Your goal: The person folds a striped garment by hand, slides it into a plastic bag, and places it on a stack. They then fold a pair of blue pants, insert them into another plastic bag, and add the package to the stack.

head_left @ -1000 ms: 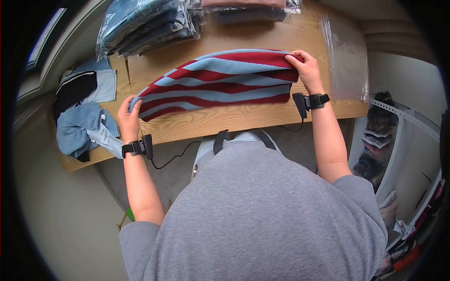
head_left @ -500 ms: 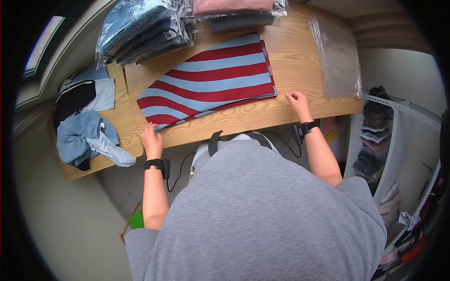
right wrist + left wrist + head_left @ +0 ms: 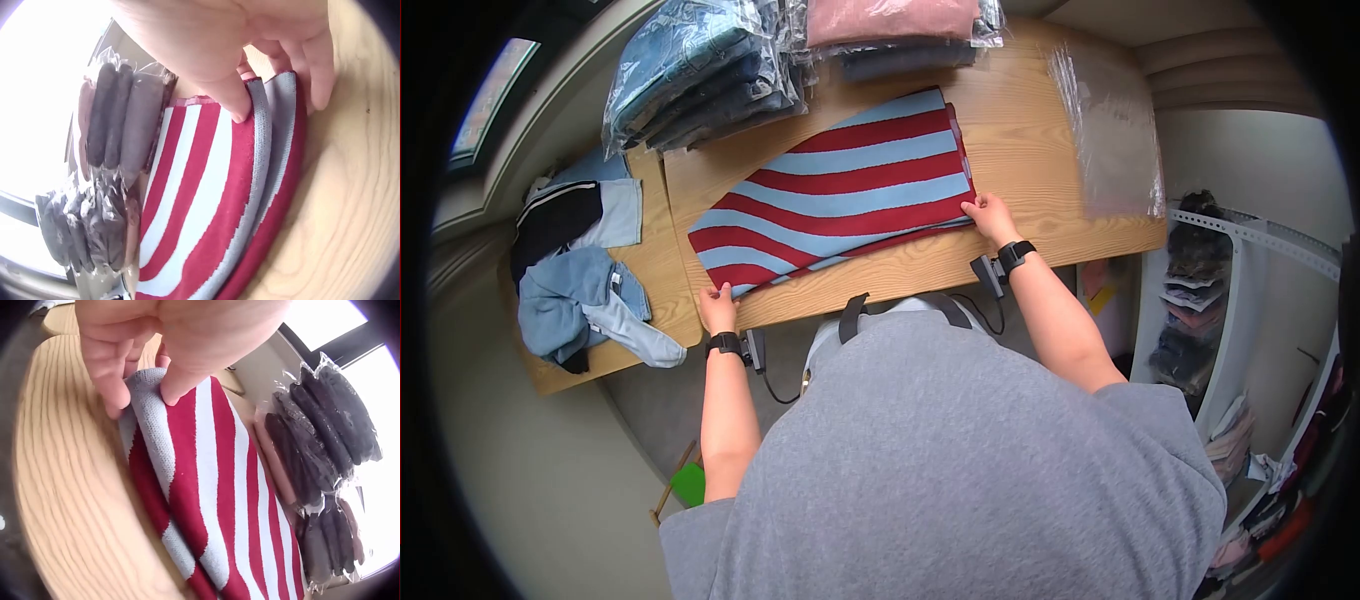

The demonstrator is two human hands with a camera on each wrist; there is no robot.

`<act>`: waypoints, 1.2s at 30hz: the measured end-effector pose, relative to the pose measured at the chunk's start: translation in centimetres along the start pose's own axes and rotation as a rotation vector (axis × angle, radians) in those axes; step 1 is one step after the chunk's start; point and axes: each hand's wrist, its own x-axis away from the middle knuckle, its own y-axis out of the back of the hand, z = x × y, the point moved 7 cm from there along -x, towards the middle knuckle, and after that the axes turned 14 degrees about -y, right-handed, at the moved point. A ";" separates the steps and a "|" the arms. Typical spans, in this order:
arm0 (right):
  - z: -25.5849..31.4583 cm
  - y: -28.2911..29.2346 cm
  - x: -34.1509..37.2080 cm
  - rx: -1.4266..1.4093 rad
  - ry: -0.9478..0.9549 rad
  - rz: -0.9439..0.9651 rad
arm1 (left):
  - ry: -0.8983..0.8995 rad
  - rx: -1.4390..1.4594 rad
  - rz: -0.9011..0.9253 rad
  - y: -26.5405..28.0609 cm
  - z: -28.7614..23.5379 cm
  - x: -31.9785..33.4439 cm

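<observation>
Head view: on the desk [image 3: 1030, 120], the striped cloth [image 3: 840, 185] now has its near right corner pinched by the right hand [image 3: 993, 218], off it a moment ago, its near left by the left hand [image 3: 719, 312], so I'd judge that edge controlled.

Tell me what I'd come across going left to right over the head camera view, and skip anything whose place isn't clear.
Loose clothes, striped cloth, right hand at the cloth's near right corner, clear plastic bags, white shelf with clothes.
</observation>
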 end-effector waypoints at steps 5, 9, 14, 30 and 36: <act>-0.7 0.0 1.7 -0.556 -0.064 0.272 | -0.025 0.290 -0.157 0.7 -0.3 1.1; -2.3 -0.1 1.4 -0.362 0.123 0.073 | 0.032 0.278 -0.155 0.4 1.2 1.3; -0.7 0.7 3.1 -0.174 -0.138 0.122 | 0.059 0.122 -0.032 0.1 -0.5 1.6; 12.7 -6.3 14.5 0.572 0.978 -0.208 | 0.119 0.619 0.312 -1.4 -4.6 2.3; 8.4 -11.6 13.0 0.941 0.983 0.017 | 0.125 0.850 0.282 0.7 -5.4 3.8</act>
